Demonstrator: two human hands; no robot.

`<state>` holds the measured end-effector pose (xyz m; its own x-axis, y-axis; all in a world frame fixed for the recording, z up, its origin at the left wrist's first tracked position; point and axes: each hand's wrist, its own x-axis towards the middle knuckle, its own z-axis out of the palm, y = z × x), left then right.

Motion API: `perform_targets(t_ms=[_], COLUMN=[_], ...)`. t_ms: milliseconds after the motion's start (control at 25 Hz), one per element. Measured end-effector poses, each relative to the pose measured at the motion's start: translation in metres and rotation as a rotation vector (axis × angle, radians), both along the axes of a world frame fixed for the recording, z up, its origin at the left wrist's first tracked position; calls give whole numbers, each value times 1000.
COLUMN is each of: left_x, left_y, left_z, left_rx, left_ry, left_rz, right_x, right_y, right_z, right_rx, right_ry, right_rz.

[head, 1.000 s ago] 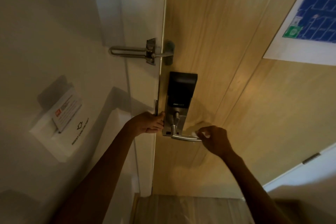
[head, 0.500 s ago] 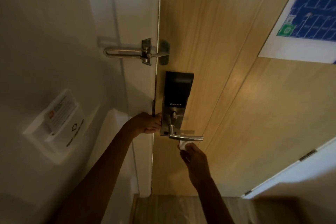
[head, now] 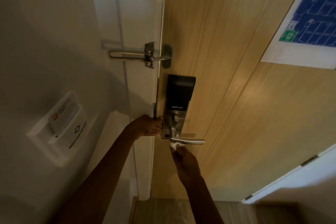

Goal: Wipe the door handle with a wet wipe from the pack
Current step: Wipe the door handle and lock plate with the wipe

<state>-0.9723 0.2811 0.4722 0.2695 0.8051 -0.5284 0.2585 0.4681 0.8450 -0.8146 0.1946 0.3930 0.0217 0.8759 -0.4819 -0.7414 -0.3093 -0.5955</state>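
Note:
A silver lever door handle (head: 190,140) sticks out to the right from a smart lock plate (head: 177,103) on the wooden door (head: 227,78). My right hand (head: 183,162) is just below the handle's inner end, pinching a small white wet wipe (head: 175,145) against the underside of the lever near its pivot. My left hand (head: 149,126) grips the door's edge beside the lock plate, fingers curled around it. The wipes pack is out of sight.
A metal swing-bar door guard (head: 140,56) bridges frame and door above the lock. A white key-card holder (head: 60,129) is mounted on the left wall. A blue evacuation plan (head: 312,18) hangs on the door at upper right. Another white door with hinges (head: 309,160) stands at lower right.
My right hand with the wipe went from the lever's outer tip to below it, then slid left along the underside toward the pivot. My left hand stayed on the door edge.

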Motion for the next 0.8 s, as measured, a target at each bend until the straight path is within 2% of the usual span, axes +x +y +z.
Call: perform_targets(t_ms=[280, 400, 560, 800], left_x=[-5, -5, -5, 1], left_y=[2, 2, 1, 6], left_z=[-4, -4, -6, -8], left_rx=[39, 0, 43, -17], left_ry=[29, -2, 8, 31], left_rz=[-66, -91, 7, 88], right_x=[-5, -4, 11, 5], right_y=[-3, -3, 2, 13], right_z=[-3, 2, -4, -10], right_rx=[-29, 14, 57, 99], right_ry=[-17, 18, -17, -71], right_rz=[-106, -8, -63, 12])
